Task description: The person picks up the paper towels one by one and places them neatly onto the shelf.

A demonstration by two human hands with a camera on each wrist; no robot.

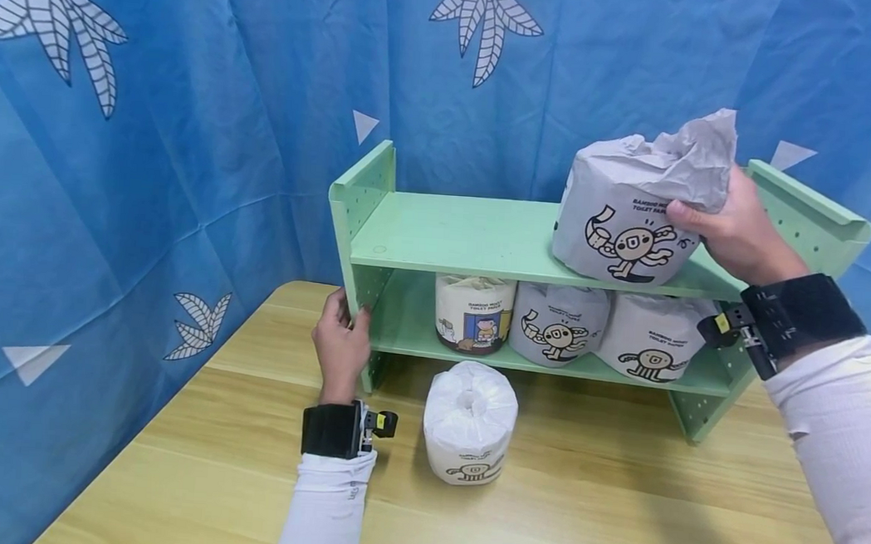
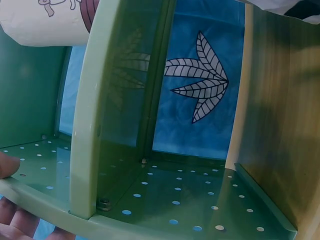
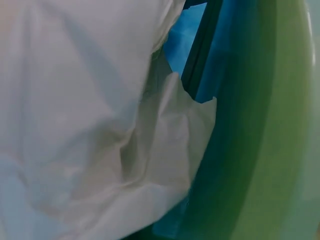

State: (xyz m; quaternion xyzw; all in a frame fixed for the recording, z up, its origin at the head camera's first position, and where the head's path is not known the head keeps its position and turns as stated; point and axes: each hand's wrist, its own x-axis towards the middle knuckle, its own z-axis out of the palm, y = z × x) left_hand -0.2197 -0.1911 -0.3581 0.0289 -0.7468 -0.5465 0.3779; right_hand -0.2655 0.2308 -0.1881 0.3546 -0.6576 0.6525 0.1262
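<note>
Backdrop: blue cloth [image 1: 187, 165] w/ white leaf prints hangs all round; I see it behind and to the left of the work area.
Surface: light wood table [image 1: 578, 514], grain running left-right.
Shelf: green metal rack [image 1: 482, 237], two levels, perforated side panels; stands on the table against the cloth.
Right hand: my right hand [image 1: 738, 228] grasps a wrapped toilet roll [image 1: 634, 209], thumb on its front face, fingers curled round the crumpled paper top. Roll sits tilted on the top level, right part, bottom edge touching the shelf board. Right wrist cam shows only white wrapper [image 3: 90, 125] close up and green shelf metal [image 3: 270, 150] beside it.
Left hand: my left hand [image 1: 341, 341] grips the shelf's left side panel at its front edge, lower level height, fingers wrapped round the edge. Left wrist cam: fingertips [image 2: 10, 165] on the perforated panel [image 2: 175, 200].
Lower level: three wrapped rolls in a row – one w/ coloured picture label [image 1: 474, 312] at left, middle one [image 1: 559, 325], right one [image 1: 652, 339]; middle and right touching, tipped on their sides.
Table roll: one more roll [image 1: 470, 420] upright on the table, just in front of the shelf, near the left wrist.
Sleeves: white, black wrist bands w/ cams on both arms.
</note>
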